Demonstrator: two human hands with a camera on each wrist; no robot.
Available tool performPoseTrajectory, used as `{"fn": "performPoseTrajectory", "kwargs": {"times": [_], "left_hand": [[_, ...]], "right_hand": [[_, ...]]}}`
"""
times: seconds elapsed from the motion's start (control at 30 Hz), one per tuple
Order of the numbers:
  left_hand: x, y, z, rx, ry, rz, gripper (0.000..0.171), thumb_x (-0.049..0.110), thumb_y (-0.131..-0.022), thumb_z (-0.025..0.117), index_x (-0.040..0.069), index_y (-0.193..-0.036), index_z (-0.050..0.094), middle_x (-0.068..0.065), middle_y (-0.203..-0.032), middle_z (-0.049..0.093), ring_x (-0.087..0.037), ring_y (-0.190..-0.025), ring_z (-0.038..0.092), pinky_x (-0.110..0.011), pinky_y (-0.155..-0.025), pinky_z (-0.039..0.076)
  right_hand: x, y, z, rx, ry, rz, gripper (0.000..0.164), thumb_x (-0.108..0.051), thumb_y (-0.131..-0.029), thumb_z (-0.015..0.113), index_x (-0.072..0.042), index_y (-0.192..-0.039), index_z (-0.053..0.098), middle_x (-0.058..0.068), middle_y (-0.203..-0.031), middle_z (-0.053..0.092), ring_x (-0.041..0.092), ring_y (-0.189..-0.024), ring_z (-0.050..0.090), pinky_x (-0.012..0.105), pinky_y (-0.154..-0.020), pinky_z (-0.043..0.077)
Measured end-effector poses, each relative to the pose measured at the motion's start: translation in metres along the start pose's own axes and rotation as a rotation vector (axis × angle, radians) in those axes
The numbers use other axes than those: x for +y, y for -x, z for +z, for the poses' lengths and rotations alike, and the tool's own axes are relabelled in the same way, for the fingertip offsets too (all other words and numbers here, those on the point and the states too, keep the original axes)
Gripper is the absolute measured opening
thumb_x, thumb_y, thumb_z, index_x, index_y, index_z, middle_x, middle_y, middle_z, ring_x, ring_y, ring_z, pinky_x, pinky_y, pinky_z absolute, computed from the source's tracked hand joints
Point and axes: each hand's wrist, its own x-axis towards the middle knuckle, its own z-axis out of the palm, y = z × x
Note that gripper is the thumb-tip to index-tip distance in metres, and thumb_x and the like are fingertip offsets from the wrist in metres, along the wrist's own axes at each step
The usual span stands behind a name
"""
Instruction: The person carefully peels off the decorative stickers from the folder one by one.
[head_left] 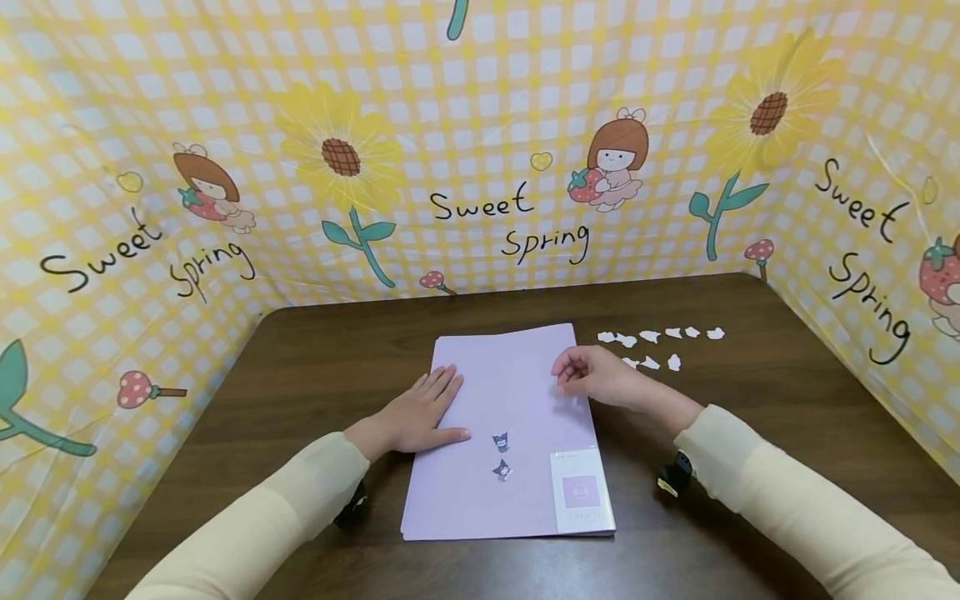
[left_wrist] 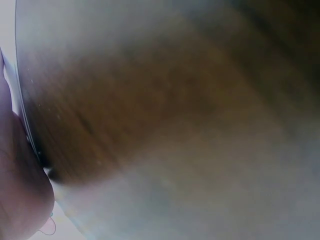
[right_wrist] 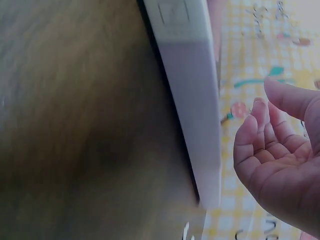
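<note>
A lilac folder or stack of sheets (head_left: pixel 517 383) lies upright on the dark wooden table. Flat on its left edge rests my left hand (head_left: pixel 420 412), thumb spread toward the middle. Over the right edge my right hand (head_left: pixel 596 375) hovers with loosely bent fingers; the right wrist view shows the same hand (right_wrist: pixel 280 150) with nothing visible between thumb and fingers. Two small dark cartoon stickers, one (head_left: pixel 501 442) above the other (head_left: pixel 502 471), sit on the lilac surface below centre. A white label with a pink square (head_left: pixel 579 492) fills its lower right corner.
Several small white cut-out pieces (head_left: pixel 649 336) lie in two rows on the table (head_left: pixel 750 433) right of the folder, the lower row partly hidden by my right hand. A yellow checked cloth (head_left: pixel 480 125) hangs round the back and sides. The left wrist view is mostly blurred.
</note>
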Motion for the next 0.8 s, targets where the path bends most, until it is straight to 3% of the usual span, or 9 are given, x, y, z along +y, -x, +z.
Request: {"fn": "performPoseTrajectory", "kwargs": {"times": [0.37,0.63,0.8], "left_hand": [[-0.002,-0.001,0.001,-0.008,-0.014,0.000,0.101,0.080,-0.087,0.029,0.010,-0.157,0.007,-0.009,-0.162,-0.003,-0.025,-0.147,-0.005,-0.042,-0.116,0.002],[0.001,0.001,-0.002,0.007,0.002,0.009,0.100,0.077,-0.088,0.034,0.006,-0.156,0.012,-0.014,-0.162,0.003,-0.030,-0.147,0.000,-0.046,-0.116,0.007],[0.000,-0.001,0.001,-0.008,-0.009,-0.013,0.102,0.080,-0.086,0.031,0.010,-0.157,0.008,-0.010,-0.162,-0.001,-0.025,-0.147,-0.004,-0.043,-0.117,0.004]], "right_hand": [[-0.008,-0.005,0.036,-0.141,-0.001,-0.043,0.023,0.003,-0.082,0.074,0.008,-0.101,0.061,0.008,-0.085,0.062,0.019,-0.077,0.058,0.023,-0.063,0.049],[-0.013,-0.013,0.054,-0.243,0.143,-0.111,0.026,0.001,-0.079,0.078,0.000,-0.100,0.064,0.008,-0.090,0.063,0.017,-0.083,0.059,0.026,-0.076,0.051],[-0.018,-0.017,0.062,-0.303,0.200,-0.126,0.027,0.000,-0.079,0.078,-0.002,-0.102,0.064,0.008,-0.091,0.063,0.018,-0.085,0.059,0.026,-0.078,0.050]]}}
